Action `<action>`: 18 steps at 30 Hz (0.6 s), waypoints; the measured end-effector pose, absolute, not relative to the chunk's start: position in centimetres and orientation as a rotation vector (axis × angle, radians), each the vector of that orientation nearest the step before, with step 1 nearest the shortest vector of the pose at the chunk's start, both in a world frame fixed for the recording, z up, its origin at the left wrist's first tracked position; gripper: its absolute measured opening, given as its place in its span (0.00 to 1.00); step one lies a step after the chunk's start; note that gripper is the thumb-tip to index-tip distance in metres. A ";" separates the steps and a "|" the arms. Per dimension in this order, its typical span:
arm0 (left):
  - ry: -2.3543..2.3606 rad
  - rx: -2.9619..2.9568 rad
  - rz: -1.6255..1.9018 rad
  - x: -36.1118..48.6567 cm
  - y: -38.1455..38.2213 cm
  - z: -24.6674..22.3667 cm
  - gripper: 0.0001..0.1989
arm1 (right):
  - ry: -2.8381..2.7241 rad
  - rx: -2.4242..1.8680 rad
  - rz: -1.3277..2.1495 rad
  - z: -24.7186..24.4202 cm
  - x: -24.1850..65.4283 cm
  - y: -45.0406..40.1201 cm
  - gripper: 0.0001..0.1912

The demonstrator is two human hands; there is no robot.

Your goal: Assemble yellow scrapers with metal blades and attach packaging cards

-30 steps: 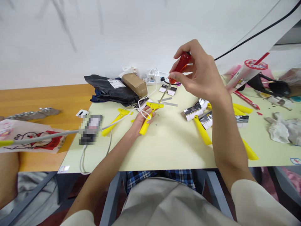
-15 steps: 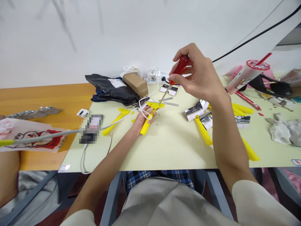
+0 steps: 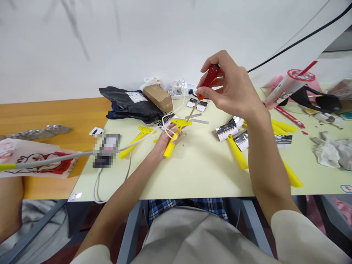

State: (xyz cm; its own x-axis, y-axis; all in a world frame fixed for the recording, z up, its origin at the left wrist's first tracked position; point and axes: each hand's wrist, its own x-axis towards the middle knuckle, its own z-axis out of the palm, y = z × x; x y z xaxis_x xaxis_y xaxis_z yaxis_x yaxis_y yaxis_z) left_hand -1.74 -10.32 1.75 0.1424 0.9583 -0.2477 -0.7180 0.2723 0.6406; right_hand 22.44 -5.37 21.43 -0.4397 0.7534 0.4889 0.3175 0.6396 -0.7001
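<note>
My left hand [image 3: 165,140] is closed around a yellow scraper [image 3: 169,147], its wide head pointing away from me. In my right hand [image 3: 233,88] a screwdriver with a red handle [image 3: 210,80] is held upright at a slant. Its thin shaft reaches down to the right side of the scraper's head, where the tip appears to touch. A second yellow scraper [image 3: 133,145] lies left of my left hand. Flat metal blades [image 3: 201,121] rest just beyond the held scraper. A white cable [image 3: 143,138] passes across my left hand.
Several yellow handles [image 3: 238,154] and printed cards [image 3: 227,129] lie on the right. A tilted drink cup [image 3: 286,90] and crumpled tissue [image 3: 327,152] are farther right. A black plastic bag [image 3: 129,106], cardboard box [image 3: 158,98] and power strip [image 3: 180,90] line the wall. A pixelated phone [image 3: 107,150] lies left.
Almost nothing differs. The screwdriver handle and the fingers of my right hand have shifted very slightly; my left hand keeps its grip on the scraper.
</note>
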 end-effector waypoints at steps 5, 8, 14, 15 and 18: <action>0.679 0.427 1.264 -1.8 -10.3 1.4 0.24 | -2.036 -0.826 0.657 21.3 22.5 -5.2 0.20; 0.647 0.416 1.256 -1.9 -10.3 1.4 0.24 | -2.045 -0.814 0.664 21.3 22.5 -5.2 0.18; 0.671 0.424 1.257 -1.8 -10.3 1.8 0.24 | -2.058 -0.817 0.675 21.5 22.5 -5.4 0.16; 0.677 0.426 1.255 -1.7 -10.3 1.9 0.24 | -2.054 -0.819 0.679 21.5 22.5 -5.5 0.17; 0.675 0.441 1.251 -1.7 -10.4 1.9 0.25 | -2.044 -0.825 0.684 21.6 22.5 -5.5 0.18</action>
